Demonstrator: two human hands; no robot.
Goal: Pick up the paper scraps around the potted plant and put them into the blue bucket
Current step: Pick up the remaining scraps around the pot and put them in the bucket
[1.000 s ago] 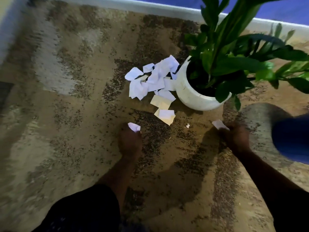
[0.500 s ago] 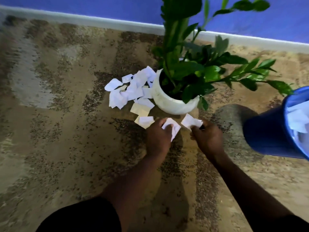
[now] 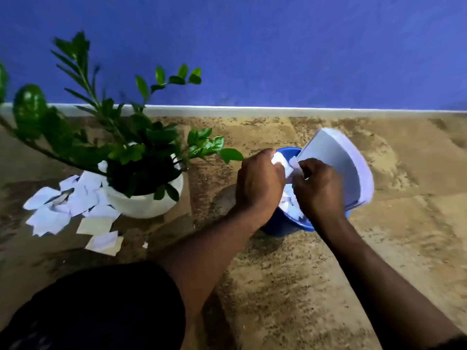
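The wall [image 3: 278, 46] is blue and fills the top of the view. A pale strip [image 3: 303, 112] runs along its bottom edge. Below that is the floor [image 3: 290, 286], brown with dark speckles.

On the left stands the plant [image 3: 106, 137], with long green stems and shiny leaves. It grows in a round white pot [image 3: 149, 203].

The bucket [image 3: 280, 223] is blue. It sits on the floor to the right of the pot, with a gap between them. White paper already lies inside it. A big pale sheet [image 3: 336, 165] leans up out of the bucket's far right side.

A dark knee [image 3: 101, 306] shows at the bottom left.

Both arms reach forward, and both hands are over the bucket, close together. The left hand [image 3: 260, 183] is closed around a white scrap [image 3: 279, 159] that pokes out above its fingers. The right hand [image 3: 318, 188] is closed too and pinches a small white bit [image 3: 294, 164] at its top. The two bits are nearly touching.

The pile [image 3: 68, 200] of scraps lies on the floor at the left side of the pot, touching it. Most of the scraps are white. Two are cream [image 3: 94, 224], at the near edge. One tiny crumb [image 3: 145, 245] lies alone, a little closer to the knee.
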